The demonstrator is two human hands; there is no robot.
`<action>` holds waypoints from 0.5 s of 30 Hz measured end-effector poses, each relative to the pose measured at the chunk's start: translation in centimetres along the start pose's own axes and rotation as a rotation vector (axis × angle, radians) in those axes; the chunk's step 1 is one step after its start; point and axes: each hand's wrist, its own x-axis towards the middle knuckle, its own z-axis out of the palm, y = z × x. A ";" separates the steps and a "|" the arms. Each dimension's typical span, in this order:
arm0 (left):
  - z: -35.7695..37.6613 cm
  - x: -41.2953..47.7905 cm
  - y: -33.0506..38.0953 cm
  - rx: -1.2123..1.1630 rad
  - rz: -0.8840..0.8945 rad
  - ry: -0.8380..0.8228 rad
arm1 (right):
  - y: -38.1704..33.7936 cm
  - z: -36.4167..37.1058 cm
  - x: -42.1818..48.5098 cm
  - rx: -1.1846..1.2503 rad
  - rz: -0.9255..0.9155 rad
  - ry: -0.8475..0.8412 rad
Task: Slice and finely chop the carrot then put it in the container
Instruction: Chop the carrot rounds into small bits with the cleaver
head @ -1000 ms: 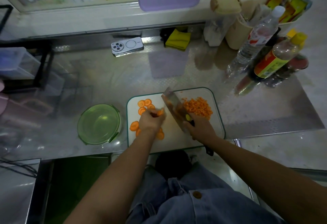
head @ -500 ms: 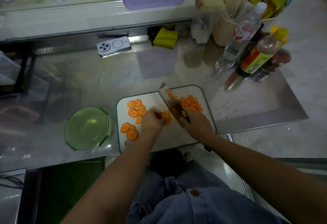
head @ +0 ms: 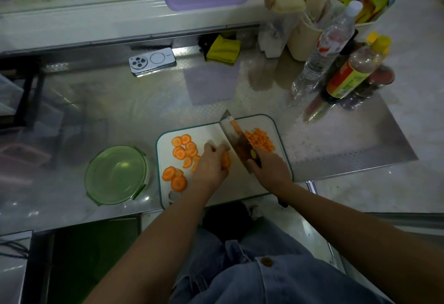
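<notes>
**Progress.** Slicing appears complete: no whole carrot is visible anywhere on the board [head: 236,187]. Fine chopping is judged to be partly done.

- Done: a pile of dice [head: 260,141] lies on the far right part of the board.
- In hand: a small stack [head: 225,160] of slices stands at the board's centre. The left hand [head: 211,164] holds it, fingers curled down and clamped on the stack. How many slices it contains cannot be told.
- Left to chop: loose slices [head: 182,152] lie on the left half of the board, about ten rounds, some overlapping.
- Left to do after that: transfer of all dice to the container. None of it has been transferred.

**Tool.** The right hand [head: 269,169] grips the knife [head: 236,140] at the handle, fingers wrapped tight around it. The blade runs diagonally across the board's centre, between the stack and the dice, just beside the left fingertips. A few orange bits cling to the blade face. Whether the edge touches the board cannot be told.

**Containers.**

- The container [head: 115,174] (green, round, translucent, with clips on the rim) stands on the counter just left of the board, uncovered. It holds nothing.
- Bottles [head: 346,80] stand well beyond the board's far right corner, capped. One is clear; one has a yellow cap and dark contents.
- A cream cup [head: 300,39] stands farther back on the same side. Its contents are too unclear to name.
</notes>
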 end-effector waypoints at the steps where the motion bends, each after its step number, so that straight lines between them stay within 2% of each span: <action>1: 0.0 0.1 0.0 0.017 0.011 -0.011 | 0.1 0.0 0.0 0.007 0.005 -0.002; 9: 0.1 0.5 0.2 0.077 -0.033 -0.034 | 0.0 -0.2 -0.2 0.010 0.015 -0.019; 15: 0.0 0.7 0.4 0.117 -0.016 0.041 | 0.0 -0.3 -0.2 0.020 0.007 -0.025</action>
